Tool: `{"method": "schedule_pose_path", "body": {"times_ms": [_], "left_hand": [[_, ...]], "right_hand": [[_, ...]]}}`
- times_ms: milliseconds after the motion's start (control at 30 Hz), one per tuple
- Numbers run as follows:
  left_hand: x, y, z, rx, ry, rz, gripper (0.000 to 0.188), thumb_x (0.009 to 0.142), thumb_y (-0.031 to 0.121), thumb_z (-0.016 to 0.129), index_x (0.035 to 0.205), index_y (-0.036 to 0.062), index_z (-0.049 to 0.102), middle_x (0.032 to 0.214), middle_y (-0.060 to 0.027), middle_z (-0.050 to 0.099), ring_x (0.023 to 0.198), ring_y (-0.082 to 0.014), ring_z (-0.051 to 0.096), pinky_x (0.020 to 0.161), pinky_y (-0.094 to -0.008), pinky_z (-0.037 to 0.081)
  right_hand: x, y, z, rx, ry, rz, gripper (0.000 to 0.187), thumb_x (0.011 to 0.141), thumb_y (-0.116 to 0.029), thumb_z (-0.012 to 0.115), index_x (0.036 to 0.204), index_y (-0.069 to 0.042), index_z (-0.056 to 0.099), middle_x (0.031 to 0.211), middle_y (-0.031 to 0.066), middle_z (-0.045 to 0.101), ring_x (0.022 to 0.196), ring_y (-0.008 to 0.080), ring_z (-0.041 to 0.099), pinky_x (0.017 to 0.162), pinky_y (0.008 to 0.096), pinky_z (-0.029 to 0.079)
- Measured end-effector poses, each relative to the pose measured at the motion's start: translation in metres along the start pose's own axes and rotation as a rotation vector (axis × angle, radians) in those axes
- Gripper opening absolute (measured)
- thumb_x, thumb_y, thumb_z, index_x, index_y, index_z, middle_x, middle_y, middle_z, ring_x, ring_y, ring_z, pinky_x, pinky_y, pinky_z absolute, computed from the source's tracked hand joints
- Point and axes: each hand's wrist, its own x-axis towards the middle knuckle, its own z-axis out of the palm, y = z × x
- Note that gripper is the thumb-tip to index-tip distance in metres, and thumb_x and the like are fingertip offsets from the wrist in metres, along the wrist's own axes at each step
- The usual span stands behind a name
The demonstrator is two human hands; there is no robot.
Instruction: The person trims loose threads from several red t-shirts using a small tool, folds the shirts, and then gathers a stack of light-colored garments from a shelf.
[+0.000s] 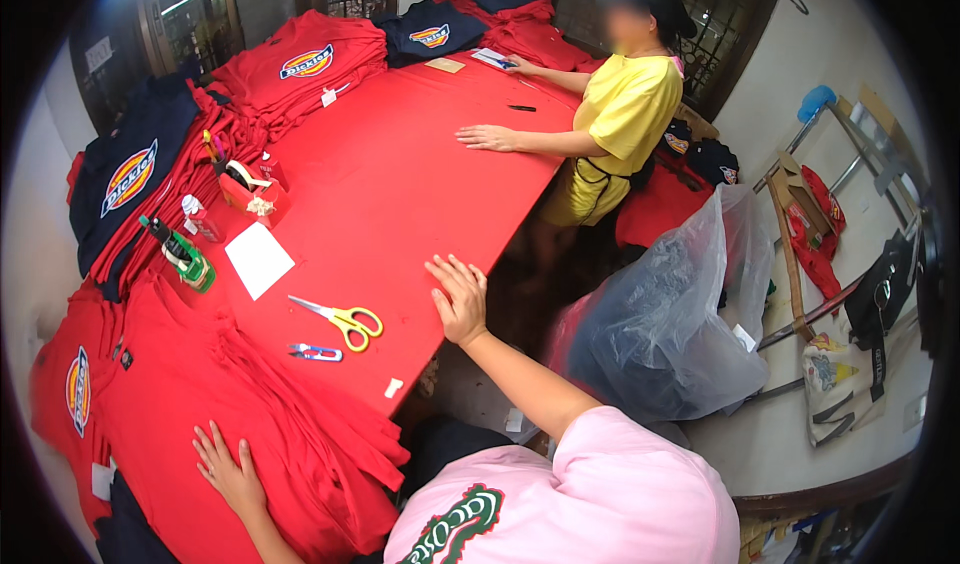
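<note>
My left hand (230, 469) lies flat with fingers spread on a stack of red T-shirts (215, 394) at the near left. At the right edge of the red-covered table (400, 164), my right hand (460, 299) rests palm down, fingers outstretched, holding nothing. Between the hands lie yellow-handled scissors (350, 324) and small blue-and-white thread snips (316, 352). A small white tag (394, 388) sits near the table edge. Farther off is a white sheet of paper (259, 261).
A co-worker in yellow (625, 109) stands across the table, one hand on it, the other at a phone-like object (492, 59). Piled red and navy shirts (300, 59) line the left and far sides. A tape dispenser (250, 194), a green bottle (185, 259) and a plastic-wrapped bundle (670, 314) stand nearby.
</note>
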Motion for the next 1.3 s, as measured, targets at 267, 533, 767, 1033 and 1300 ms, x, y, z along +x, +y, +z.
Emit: {"method": "schedule_pose_path", "body": {"times_ms": [267, 533, 767, 1033, 1300], "left_hand": [[-0.012, 0.008, -0.025, -0.047, 0.005, 0.235, 0.075, 0.107, 0.053, 0.049, 0.167, 0.0092, 0.034, 0.175, -0.0167, 0.024, 0.161, -0.0382, 0.022, 0.129, -0.0564, 0.016], [0.013, -0.059, 0.032, -0.093, 0.21, 0.667, 0.081, 0.105, 0.066, 0.043, 0.159, 0.0069, 0.048, 0.162, -0.0265, 0.044, 0.143, -0.046, 0.05, 0.113, -0.0577, 0.044], [0.034, -0.058, 0.084, -0.07, 0.495, 0.76, 0.079, 0.103, 0.066, 0.045, 0.158, 0.0098, 0.05, 0.162, -0.0254, 0.045, 0.142, -0.0435, 0.052, 0.112, -0.056, 0.046], [0.026, -0.072, 0.055, -0.045, 0.096, 0.66, 0.081, 0.095, 0.06, 0.059, 0.159, 0.0104, 0.05, 0.164, -0.0255, 0.042, 0.149, -0.043, 0.045, 0.116, -0.0549, 0.042], [-0.007, 0.007, -0.029, -0.191, 0.217, 0.632, 0.067, 0.105, 0.061, 0.055, 0.145, 0.0078, 0.063, 0.153, -0.0229, 0.055, 0.137, -0.0392, 0.057, 0.112, -0.0503, 0.048]], "right_hand": [[0.005, -0.011, -0.009, -0.042, -0.132, 0.043, 0.047, 0.089, -0.019, 0.061, 0.135, -0.018, 0.072, 0.155, 0.0097, 0.059, 0.147, 0.0331, 0.047, 0.122, 0.0511, 0.025], [0.017, -0.028, -0.015, -0.175, -0.398, 0.078, 0.062, 0.1, -0.027, 0.06, 0.16, -0.021, 0.046, 0.172, 0.0109, 0.034, 0.16, 0.034, 0.027, 0.127, 0.057, 0.02], [0.043, -0.031, -0.028, -0.334, -0.712, 0.236, 0.07, 0.11, -0.051, 0.045, 0.171, -0.025, 0.023, 0.179, 0.0131, 0.004, 0.165, 0.0358, 0.0, 0.131, 0.0572, 0.006], [0.029, -0.027, -0.019, -0.353, -0.58, 0.169, 0.072, 0.107, -0.052, 0.049, 0.168, -0.019, 0.031, 0.178, 0.0166, 0.012, 0.164, 0.0381, 0.01, 0.129, 0.0603, 0.01], [-0.004, -0.015, -0.007, -0.081, -0.337, 0.116, 0.062, 0.108, -0.047, 0.05, 0.16, -0.014, 0.046, 0.173, 0.0183, 0.027, 0.163, 0.0356, 0.017, 0.13, 0.0605, 0.01]]}}
